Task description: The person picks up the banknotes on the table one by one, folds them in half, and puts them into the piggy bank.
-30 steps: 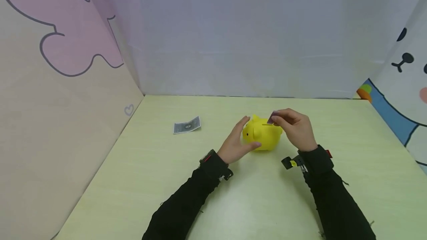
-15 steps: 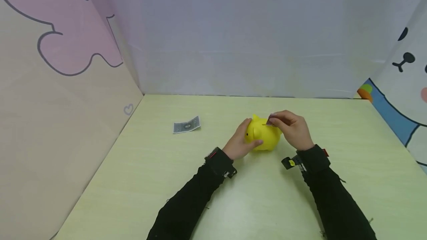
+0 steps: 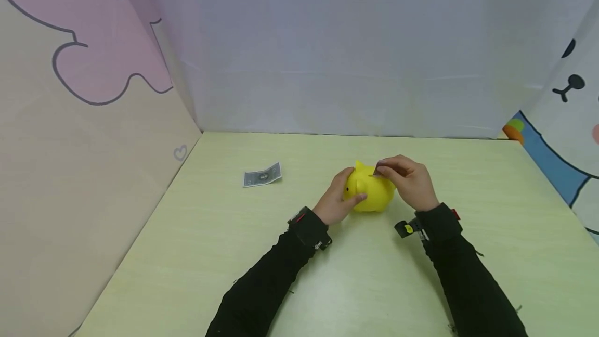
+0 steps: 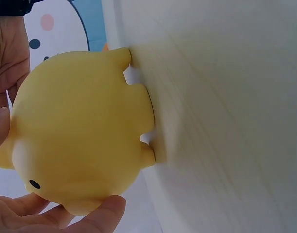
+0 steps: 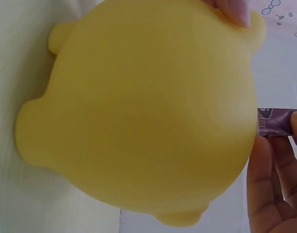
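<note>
A yellow piggy bank (image 3: 378, 195) stands upright on the table, its face turned to the left. My left hand (image 3: 335, 203) holds it around the face end, and in the left wrist view the thumb (image 4: 107, 211) presses near the snout. Above the back, my right hand (image 3: 415, 183) pinches a folded purple banknote (image 5: 277, 122) between thumb and fingers. The note's lower end meets the pig's top at the slot (image 3: 371, 175). In the right wrist view the pig's body hides where the note enters.
A grey-green banknote (image 3: 262, 176) with one raised corner lies on the pale table (image 3: 187, 254) to the left. Behind the table hangs a white sheet (image 3: 346, 56). Cartoon-printed panels (image 3: 112, 170) flank both sides.
My left hand has moved right and closed around the pig's face end. The right hand has lowered the purple banknote slightly, its end now at the slot. The grey-green note has not moved.
</note>
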A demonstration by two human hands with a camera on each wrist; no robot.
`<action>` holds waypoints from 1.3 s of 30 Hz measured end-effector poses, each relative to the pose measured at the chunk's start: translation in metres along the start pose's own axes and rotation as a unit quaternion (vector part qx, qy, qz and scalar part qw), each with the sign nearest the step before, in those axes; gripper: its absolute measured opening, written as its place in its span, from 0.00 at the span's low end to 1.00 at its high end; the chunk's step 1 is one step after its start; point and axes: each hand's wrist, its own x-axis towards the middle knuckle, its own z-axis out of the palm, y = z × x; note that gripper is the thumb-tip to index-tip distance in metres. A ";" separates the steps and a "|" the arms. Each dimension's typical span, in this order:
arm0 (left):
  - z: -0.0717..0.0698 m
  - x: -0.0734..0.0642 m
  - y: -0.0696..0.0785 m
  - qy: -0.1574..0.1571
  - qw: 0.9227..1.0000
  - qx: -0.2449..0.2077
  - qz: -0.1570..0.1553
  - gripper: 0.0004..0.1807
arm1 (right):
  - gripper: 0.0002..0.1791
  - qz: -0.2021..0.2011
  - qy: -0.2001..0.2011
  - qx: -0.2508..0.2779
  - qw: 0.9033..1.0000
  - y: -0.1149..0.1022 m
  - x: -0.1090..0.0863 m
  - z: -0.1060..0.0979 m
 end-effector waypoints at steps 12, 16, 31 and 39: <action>0.001 -0.002 -0.002 0.003 1.000 0.015 0.013 0.39 | 0.09 -0.012 -0.013 -0.003 1.000 -0.003 -0.003 0.002; 0.001 -0.003 -0.003 0.004 1.000 0.015 0.015 0.38 | 0.09 -0.022 -0.011 -0.013 1.000 -0.002 -0.004 0.003; 0.000 -0.004 -0.005 0.006 1.000 0.021 0.021 0.38 | 0.09 -0.045 -0.017 -0.011 0.999 0.002 -0.004 0.003; 0.000 -0.004 -0.002 0.007 1.000 0.023 0.018 0.38 | 0.11 -0.021 -0.013 -0.023 0.999 -0.001 0.001 0.002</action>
